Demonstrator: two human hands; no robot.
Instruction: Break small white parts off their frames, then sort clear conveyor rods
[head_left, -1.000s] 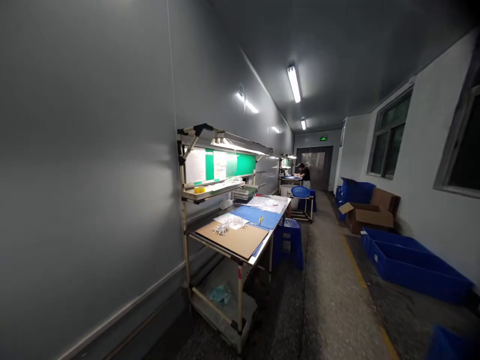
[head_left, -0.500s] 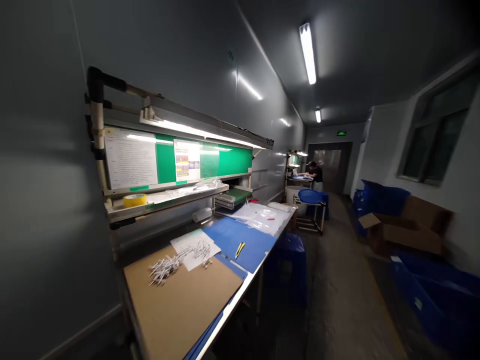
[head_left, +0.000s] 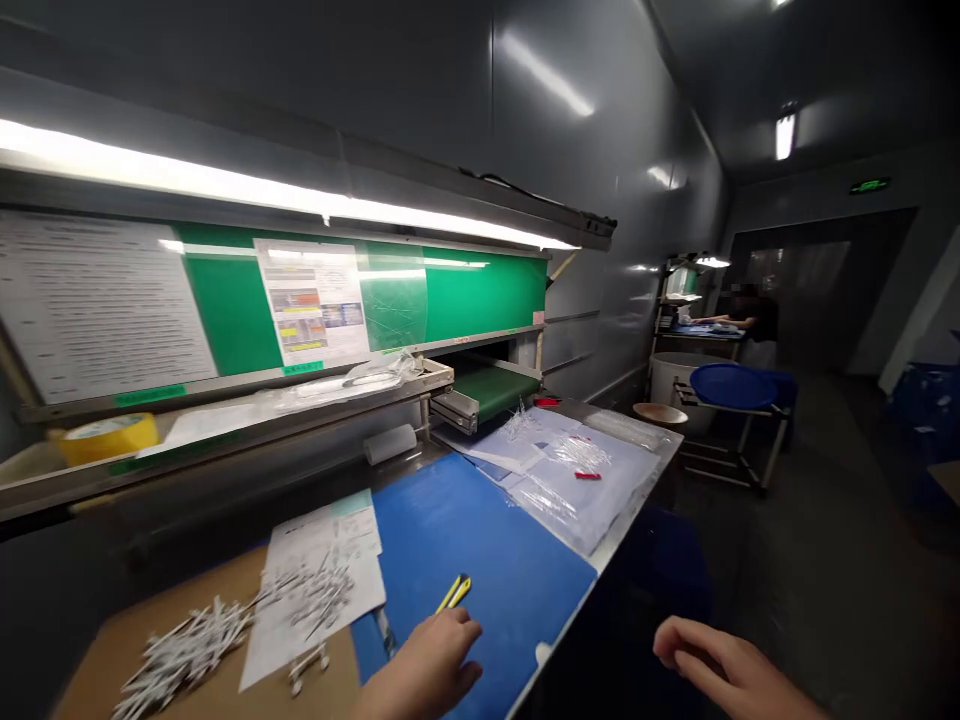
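My left hand [head_left: 429, 665] hangs over the blue mat [head_left: 487, 560] with its thumb apart from the bent fingers and nothing visible in its grasp. Just beyond its fingertips lies a yellow and black utility knife [head_left: 454, 592]; the hand covers its near end, and I cannot tell whether they touch. To the right, past the bench edge, my right hand [head_left: 724, 665] is in the air, loosely curled, with a gap between thumb and forefinger. Thin white sticks [head_left: 187, 655] are heaped on the brown cardboard [head_left: 315, 690], and more lie on a paper sheet [head_left: 281, 545].
A shelf carries yellow tape [head_left: 112, 438] under a lit lamp. Behind the mat is a green conveyor belt [head_left: 495, 388]. Plastic bags and a red-handled item [head_left: 588, 476] lie on the far bench end. Farther off, a person [head_left: 754, 315] works near a blue round tray [head_left: 731, 386].
The view has moved closer to the bench and turned, so the mat and knife appear larger. Both my hands have come into view, the left reaching over the mat.
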